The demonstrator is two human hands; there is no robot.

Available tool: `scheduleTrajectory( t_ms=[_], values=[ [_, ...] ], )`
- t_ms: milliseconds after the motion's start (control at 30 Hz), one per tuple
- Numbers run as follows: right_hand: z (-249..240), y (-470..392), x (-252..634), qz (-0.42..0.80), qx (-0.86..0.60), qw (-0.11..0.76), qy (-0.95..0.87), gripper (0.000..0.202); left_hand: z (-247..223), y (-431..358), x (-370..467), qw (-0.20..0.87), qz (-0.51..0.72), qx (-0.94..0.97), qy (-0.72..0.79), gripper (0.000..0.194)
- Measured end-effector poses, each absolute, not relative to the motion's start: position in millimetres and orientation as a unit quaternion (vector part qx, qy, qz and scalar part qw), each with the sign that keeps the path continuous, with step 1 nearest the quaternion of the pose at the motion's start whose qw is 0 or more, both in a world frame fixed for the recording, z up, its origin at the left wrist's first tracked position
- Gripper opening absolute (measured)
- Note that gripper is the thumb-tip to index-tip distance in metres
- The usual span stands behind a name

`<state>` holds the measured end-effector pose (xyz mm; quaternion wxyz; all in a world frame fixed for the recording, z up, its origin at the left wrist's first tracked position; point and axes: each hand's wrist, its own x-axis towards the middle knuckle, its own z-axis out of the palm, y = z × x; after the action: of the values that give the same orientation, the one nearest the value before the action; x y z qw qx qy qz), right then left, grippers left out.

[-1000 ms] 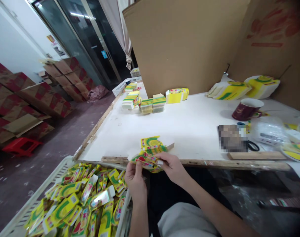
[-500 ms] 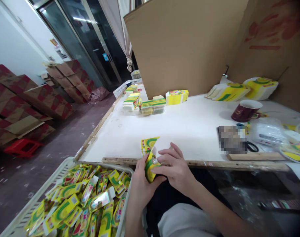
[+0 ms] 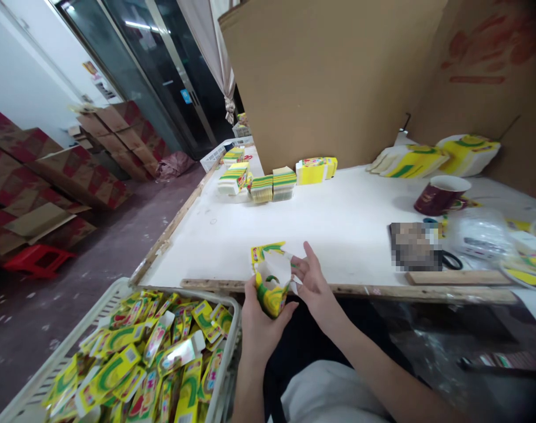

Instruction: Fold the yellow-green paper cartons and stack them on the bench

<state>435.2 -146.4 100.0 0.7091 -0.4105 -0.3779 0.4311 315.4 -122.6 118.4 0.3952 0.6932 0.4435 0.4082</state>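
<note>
Yellow-green carton [image 3: 272, 291] with white flaps, maroon mug [image 3: 439, 195]

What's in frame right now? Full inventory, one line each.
small carton: 1, yellow-green, half folded, in both hands at table edge
flat carton blank: 1, yellow-green, on table behind it
crate: 1, white, lower left, full of folded yellow-green cartons
blank stacks: several, yellow-green, far table end
fanned blanks: two piles, yellow-white, by cardboard wall
mug: 1, dark red, right
scissors: 1, black handles, right
table: 1, white
stool: 1, red, floor left
left hand: grips carton
right hand: fingers at carton flap
</note>
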Motion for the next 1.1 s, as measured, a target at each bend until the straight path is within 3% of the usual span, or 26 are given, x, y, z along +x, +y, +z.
scheduleTrajectory(
  t_ms=[133,433,1100],
  values=[
    [109.3,-152.6,435.5,0.446,-0.402,0.653,-0.462,0.052,119.9,-125.4,318.0,0.419,0.397,0.678,0.455,0.064],
    [114.1,-153.4,434.5,0.428,-0.420,0.633,-0.490,0.026,115.5,-122.4,315.5,0.397,0.386,0.696,0.458,0.062],
    [107.3,-152.5,431.7,0.457,-0.421,0.661,-0.421,0.023,115.6,-121.9,317.9,0.380,0.329,0.715,0.486,0.068]
  ],
)
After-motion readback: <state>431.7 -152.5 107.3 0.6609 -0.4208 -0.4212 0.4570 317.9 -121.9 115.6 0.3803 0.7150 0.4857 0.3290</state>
